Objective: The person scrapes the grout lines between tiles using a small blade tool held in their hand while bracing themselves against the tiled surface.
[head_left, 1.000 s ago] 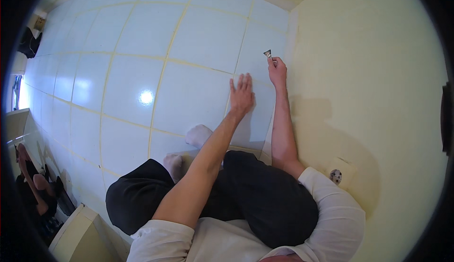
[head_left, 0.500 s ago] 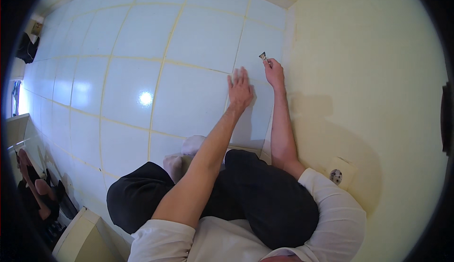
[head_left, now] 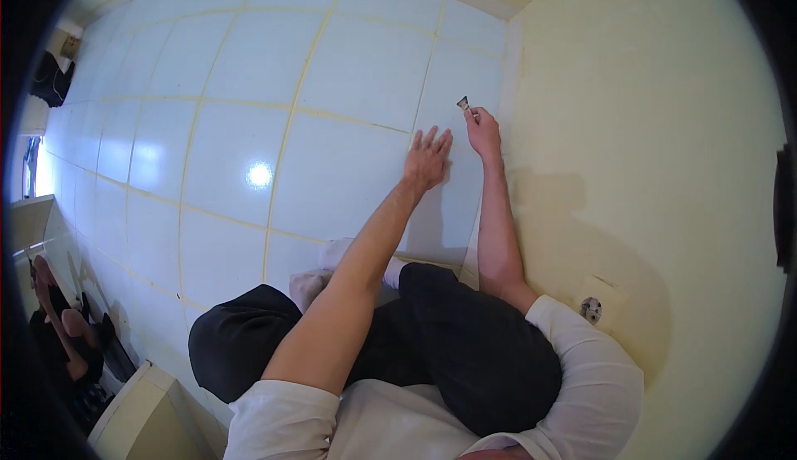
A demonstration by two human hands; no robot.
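Right hand closed, thumb and fingers curled round the handle of a small scraper-like tool; most of the handle is hidden in the grip. Its flared, triangular metal head sticks out beyond the fingertips, pointing away from the person, over the tiled floor near the foot of a cream wall. Whether the head touches the tile cannot be told.

Left hand holds nothing. It is open, palm down, fingers fanned apart, just to the left of the right hand and close to a joint between tiles; a shadow falls beside it, and whether it presses on the floor is unclear.

Both bare forearms reach forward from the short sleeves of a white shirt. The person is low to the floor, knees bent in black trousers, with pale socks showing partly behind the left arm.

The large tiles are pale blue-white with yellowish joints, and a bright round glare shines on one. On the wall at right is a round fitting. Far left, a black bag-like object lies by the edge; lower left stands a cream box-shaped piece.
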